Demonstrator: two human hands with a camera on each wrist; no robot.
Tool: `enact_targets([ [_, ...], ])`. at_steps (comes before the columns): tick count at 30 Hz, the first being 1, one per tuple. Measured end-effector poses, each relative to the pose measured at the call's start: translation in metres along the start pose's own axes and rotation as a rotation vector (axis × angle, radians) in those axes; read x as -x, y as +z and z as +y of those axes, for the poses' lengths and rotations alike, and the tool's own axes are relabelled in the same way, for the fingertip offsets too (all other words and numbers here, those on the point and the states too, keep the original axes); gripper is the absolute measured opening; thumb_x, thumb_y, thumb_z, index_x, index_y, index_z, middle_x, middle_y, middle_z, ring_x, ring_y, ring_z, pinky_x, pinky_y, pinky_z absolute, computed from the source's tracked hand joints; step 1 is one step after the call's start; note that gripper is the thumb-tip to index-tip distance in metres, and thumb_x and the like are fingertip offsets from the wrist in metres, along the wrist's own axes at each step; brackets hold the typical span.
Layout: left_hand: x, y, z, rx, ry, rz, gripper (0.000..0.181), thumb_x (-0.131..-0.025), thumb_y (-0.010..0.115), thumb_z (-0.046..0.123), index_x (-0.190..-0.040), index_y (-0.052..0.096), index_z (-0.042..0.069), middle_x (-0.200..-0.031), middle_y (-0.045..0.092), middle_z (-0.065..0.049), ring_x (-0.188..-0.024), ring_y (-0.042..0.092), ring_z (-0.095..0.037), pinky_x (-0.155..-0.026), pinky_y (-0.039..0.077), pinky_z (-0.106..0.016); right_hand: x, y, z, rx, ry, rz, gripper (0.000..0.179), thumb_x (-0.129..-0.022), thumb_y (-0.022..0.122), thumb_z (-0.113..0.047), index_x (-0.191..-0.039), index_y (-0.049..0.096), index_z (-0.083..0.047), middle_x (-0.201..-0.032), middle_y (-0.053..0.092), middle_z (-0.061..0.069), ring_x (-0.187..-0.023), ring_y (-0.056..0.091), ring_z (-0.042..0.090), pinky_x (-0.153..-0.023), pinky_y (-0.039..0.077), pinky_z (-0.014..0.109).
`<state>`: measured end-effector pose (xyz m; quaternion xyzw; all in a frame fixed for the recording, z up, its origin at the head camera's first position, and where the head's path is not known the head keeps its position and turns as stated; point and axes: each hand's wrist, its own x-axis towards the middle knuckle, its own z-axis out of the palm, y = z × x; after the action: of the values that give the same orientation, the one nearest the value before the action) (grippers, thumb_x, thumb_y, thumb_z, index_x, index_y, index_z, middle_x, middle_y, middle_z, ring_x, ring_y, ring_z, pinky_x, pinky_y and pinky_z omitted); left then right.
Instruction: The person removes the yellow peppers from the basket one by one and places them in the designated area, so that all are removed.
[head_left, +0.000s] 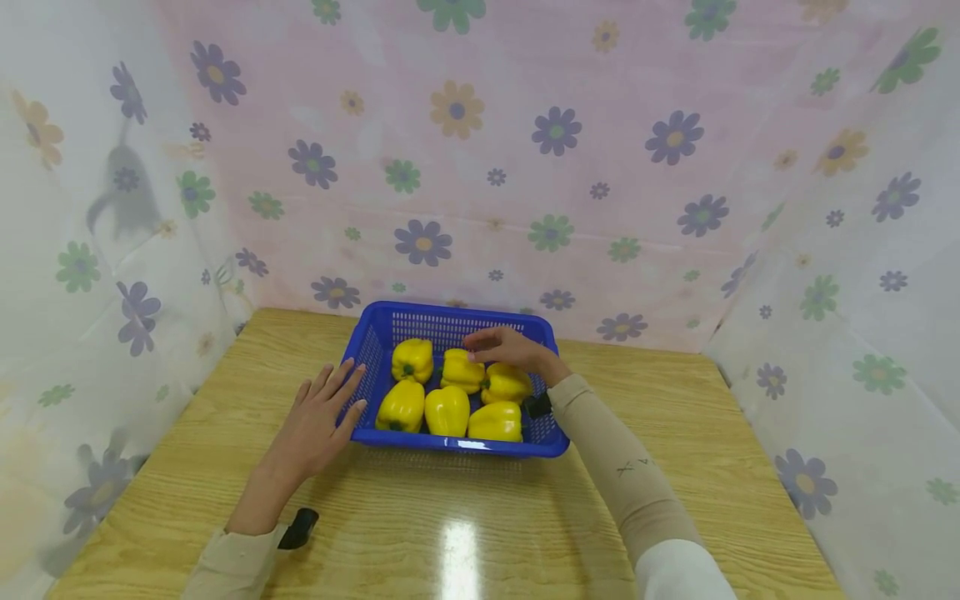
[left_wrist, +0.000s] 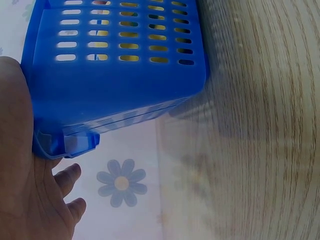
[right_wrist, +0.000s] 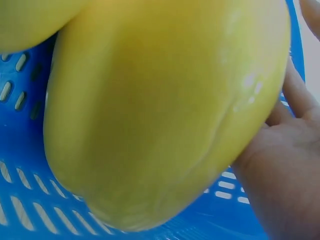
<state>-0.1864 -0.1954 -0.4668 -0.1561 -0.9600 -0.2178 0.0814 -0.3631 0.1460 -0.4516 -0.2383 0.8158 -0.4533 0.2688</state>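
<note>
Several yellow bell peppers sit inside a blue plastic basket (head_left: 468,444) with slotted walls. My left hand (head_left: 317,427) rests at the basket's left rim with its fingers spread; the left wrist view shows the palm along the rim's outer edge. My right hand (head_left: 513,348) reaches over the right side into the basket, fingers loosely bent above the back middle pepper (head_left: 462,375). Under its wrist lies the back right pepper (head_left: 507,387). A large pepper (right_wrist: 160,120) fills the right wrist view, the hand behind it near the basket wall.
The basket stands on a wood-grain table (head_left: 390,533), near its back edge. Flower-printed sheets (head_left: 495,150) hang behind the table and along both sides. A black strap piece (head_left: 300,528) shows at the left wrist, another (head_left: 538,406) at the right.
</note>
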Motion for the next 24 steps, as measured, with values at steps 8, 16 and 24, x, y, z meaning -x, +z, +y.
enact_targets([
  [8, 0.000, 0.000, 0.001, 0.008, 0.002, 0.007, 0.058, -0.110, 0.043, 0.036, -0.160, 0.033, 0.009, -0.166, 0.026, -0.020, -0.153, 0.016, -0.048, -0.119, 0.013, -0.071, -0.006, 0.004, -0.006, 0.095, 0.017, -0.102, 0.059, -0.098, 0.067, -0.010, -0.153, 0.046, -0.004, -0.156, 0.048, 0.014, -0.145, 0.044, 0.032, -0.118, 0.038, 0.043],
  [16, 0.001, -0.001, 0.002, 0.014, -0.005, 0.002, 0.057, -0.109, 0.044, 0.034, -0.160, 0.033, 0.009, -0.166, 0.026, -0.019, -0.153, 0.017, -0.049, -0.119, 0.013, -0.071, -0.006, 0.011, -0.013, 0.222, 0.054, -0.052, 0.066, -0.097, 0.070, -0.029, -0.155, 0.044, -0.010, -0.154, 0.048, 0.014, -0.141, 0.047, 0.034, -0.118, 0.039, 0.049],
  [24, 0.000, 0.000, 0.001, 0.014, -0.013, -0.018, 0.059, -0.110, 0.043, 0.036, -0.160, 0.032, 0.009, -0.167, 0.023, -0.019, -0.153, 0.015, -0.048, -0.120, 0.011, -0.071, -0.006, 0.015, -0.017, 0.289, 0.120, -0.053, 0.066, -0.094, 0.073, -0.038, -0.151, 0.049, -0.017, -0.139, 0.057, 0.015, -0.126, 0.054, 0.030, -0.109, 0.047, 0.048],
])
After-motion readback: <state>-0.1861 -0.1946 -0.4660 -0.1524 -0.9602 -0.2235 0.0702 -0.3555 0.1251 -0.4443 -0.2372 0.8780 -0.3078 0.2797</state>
